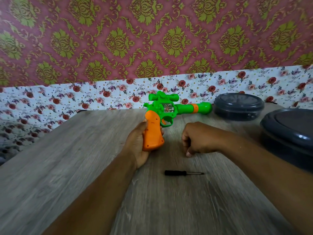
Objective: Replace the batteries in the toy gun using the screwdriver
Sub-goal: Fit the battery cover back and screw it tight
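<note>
Head view, looking down over both forearms onto a grey wood-grain bench (67, 167). Left hand (137, 141) has the toy gun (162, 114) by its orange grip, fingers and thumb wrapped round it, gun lifted upright w/ the butt down in the palm. Body is bright green, scope on top, clear window in the middle w/ small bits inside, trigger guard just right of the grip. Barrel points right, orange ring near the end, rounded green tip stopping just short of the nearer grey container. Small screw dots show on the orange grip; can't tell from here if the battery cover is on or off. Right hand (198, 139) sits beside the gun, apart from it, knuckles up, fingers curled under loosely, nothing held as far as I can see, fingertips down at or near the bench top, a bit blurred. Screwdriver (183, 173) lies flat on the bench nearer the camera, below the right hand, not touched by either hand; black handle to the left, thin metal shaft pointing right. No batteries visible. Far right: round dark grey container (238, 106) w/ lid at the back of the bench, and a bigger dark grey round lid or tub (288, 133) nearer, cut off by the frame edge. Behind the bench, white floral cloth (84, 99) along the wall, and above it pink wallpaper (152, 39) w/ green damask pattern.
</note>
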A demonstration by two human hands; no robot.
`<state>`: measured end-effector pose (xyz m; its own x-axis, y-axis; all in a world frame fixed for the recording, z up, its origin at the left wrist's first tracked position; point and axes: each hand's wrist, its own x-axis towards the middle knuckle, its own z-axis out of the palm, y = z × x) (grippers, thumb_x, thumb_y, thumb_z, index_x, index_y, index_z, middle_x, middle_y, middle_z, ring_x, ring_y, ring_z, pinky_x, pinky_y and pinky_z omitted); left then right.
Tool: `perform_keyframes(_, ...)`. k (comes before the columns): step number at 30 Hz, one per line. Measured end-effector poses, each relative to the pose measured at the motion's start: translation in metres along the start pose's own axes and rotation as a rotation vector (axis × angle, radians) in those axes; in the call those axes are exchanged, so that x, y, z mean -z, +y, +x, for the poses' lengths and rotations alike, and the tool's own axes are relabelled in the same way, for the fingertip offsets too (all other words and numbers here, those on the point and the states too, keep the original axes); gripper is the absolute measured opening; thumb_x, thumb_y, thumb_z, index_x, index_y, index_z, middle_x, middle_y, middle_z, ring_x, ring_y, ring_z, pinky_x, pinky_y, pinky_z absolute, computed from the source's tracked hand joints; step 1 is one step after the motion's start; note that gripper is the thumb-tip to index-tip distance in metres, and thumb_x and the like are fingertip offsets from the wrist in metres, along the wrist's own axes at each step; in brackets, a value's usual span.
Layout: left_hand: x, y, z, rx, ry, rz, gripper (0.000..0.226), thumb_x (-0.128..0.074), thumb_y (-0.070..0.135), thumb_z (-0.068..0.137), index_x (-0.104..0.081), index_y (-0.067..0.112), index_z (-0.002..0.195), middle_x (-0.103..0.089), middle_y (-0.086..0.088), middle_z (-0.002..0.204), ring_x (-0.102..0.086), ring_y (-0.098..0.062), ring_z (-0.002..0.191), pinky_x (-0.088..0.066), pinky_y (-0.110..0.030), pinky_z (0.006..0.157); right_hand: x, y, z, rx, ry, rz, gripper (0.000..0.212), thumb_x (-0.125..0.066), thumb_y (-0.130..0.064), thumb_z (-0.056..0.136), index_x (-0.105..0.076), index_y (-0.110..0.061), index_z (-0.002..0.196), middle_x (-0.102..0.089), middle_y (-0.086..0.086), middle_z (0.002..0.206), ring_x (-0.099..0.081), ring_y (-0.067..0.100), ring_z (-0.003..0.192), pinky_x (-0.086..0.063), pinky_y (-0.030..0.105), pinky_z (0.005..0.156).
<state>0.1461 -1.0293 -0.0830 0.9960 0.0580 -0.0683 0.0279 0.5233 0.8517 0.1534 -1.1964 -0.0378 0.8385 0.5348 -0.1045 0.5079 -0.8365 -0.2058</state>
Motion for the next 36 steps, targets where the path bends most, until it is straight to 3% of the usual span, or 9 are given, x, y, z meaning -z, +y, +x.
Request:
perform_keyframes(2,0.000,-0.001,0.001,-0.006,-0.008,0.005,0.044,-0.042,0.028,0.097,-0.041,0.005,0.134,-0.063,-0.012,0.090,-0.062,-0.021,0.075,-0.049,-0.035,0.071,-0.001,0.001,0.000,0.011,0.010,-0.030,0.009,-0.074,-0.012,0.074,-0.067,-0.013,0.070,-0.070,0.001,0.082,-0.061,0.012,0.078,-0.041,0.019,0.061)
perform_keyframes(4,0.001,-0.002,0.002,-0.019,-0.007,0.020,0.045,-0.042,0.029,0.096,-0.042,0.006,0.135,-0.064,-0.012,0.091,-0.062,-0.021,0.076,-0.050,-0.034,0.070,-0.003,0.002,0.002,0.000,0.001,-0.073,0.022,-0.070,-0.015,0.080,-0.056,-0.018,0.063,-0.064,0.000,0.078,-0.058,0.016,0.080,-0.039,0.024,0.060)
perform_keyframes(7,0.002,-0.004,0.004,-0.041,0.008,0.039,0.045,-0.043,0.029,0.096,-0.041,0.009,0.136,-0.064,-0.012,0.094,-0.062,-0.022,0.078,-0.051,-0.035,0.071,-0.006,0.001,0.006,0.005,0.043,-0.059,0.010,-0.061,-0.019,0.088,-0.062,-0.012,0.081,-0.063,0.004,0.089,-0.055,0.019,0.086,-0.038,0.025,0.066)
perform_keyframes(9,0.001,-0.005,0.005,-0.059,0.015,0.071,0.038,-0.044,0.030,0.096,-0.044,0.013,0.130,-0.065,-0.009,0.093,-0.063,-0.021,0.078,-0.051,-0.035,0.072,-0.005,-0.004,0.008,0.050,0.137,0.024,0.012,-0.055,-0.018,0.091,-0.064,-0.009,0.090,-0.064,0.007,0.097,-0.057,0.019,0.091,-0.038,0.023,0.070)
perform_keyframes(12,-0.001,-0.006,0.005,-0.086,0.046,0.150,0.026,-0.042,0.034,0.097,-0.052,0.021,0.117,-0.065,-0.005,0.091,-0.062,-0.021,0.079,-0.049,-0.033,0.073,-0.004,-0.020,0.009,0.175,0.344,0.184,0.017,-0.055,-0.016,0.091,-0.054,-0.016,0.074,-0.059,-0.003,0.082,-0.055,0.012,0.084,-0.034,0.019,0.060)
perform_keyframes(17,0.002,-0.009,0.008,-0.062,0.057,0.175,0.031,-0.046,0.037,0.094,-0.066,0.018,0.107,-0.067,-0.013,0.108,-0.062,-0.025,0.097,-0.049,-0.042,0.090,-0.013,-0.042,0.019,0.252,0.539,0.307,0.013,-0.058,-0.012,0.087,-0.053,-0.016,0.076,-0.057,0.004,0.088,-0.051,0.015,0.082,-0.038,0.026,0.075)
perform_keyframes(23,-0.003,-0.011,0.007,-0.134,0.051,0.203,0.025,-0.050,0.031,0.092,-0.071,0.018,0.093,-0.070,-0.008,0.096,-0.064,-0.023,0.092,-0.049,-0.035,0.085,-0.021,-0.043,0.024,0.222,0.565,0.236,0.016,-0.056,-0.013,0.088,-0.046,-0.018,0.077,-0.048,0.001,0.087,-0.048,0.016,0.083,-0.039,0.031,0.076)
perform_keyframes(27,-0.004,-0.013,0.006,-0.166,0.068,0.221,0.027,-0.050,0.032,0.092,-0.070,0.016,0.099,-0.069,-0.014,0.105,-0.063,-0.029,0.104,-0.047,-0.044,0.096,-0.022,-0.046,0.021,0.202,0.582,0.184,0.014,-0.053,-0.015,0.089,-0.044,-0.020,0.079,-0.045,-0.001,0.089,-0.052,0.021,0.090,-0.042,0.035,0.079)
perform_keyframes(36,-0.007,-0.015,0.006,-0.187,0.095,0.245,0.042,-0.054,0.038,0.082,-0.068,0.011,0.111,-0.068,-0.019,0.113,-0.061,-0.035,0.112,-0.045,-0.049,0.098,-0.025,-0.046,0.023,0.097,0.625,0.455,0.011,-0.062,-0.013,0.081,-0.054,-0.016,0.074,-0.061,0.001,0.077,-0.053,0.017,0.074,-0.044,0.031,0.068)
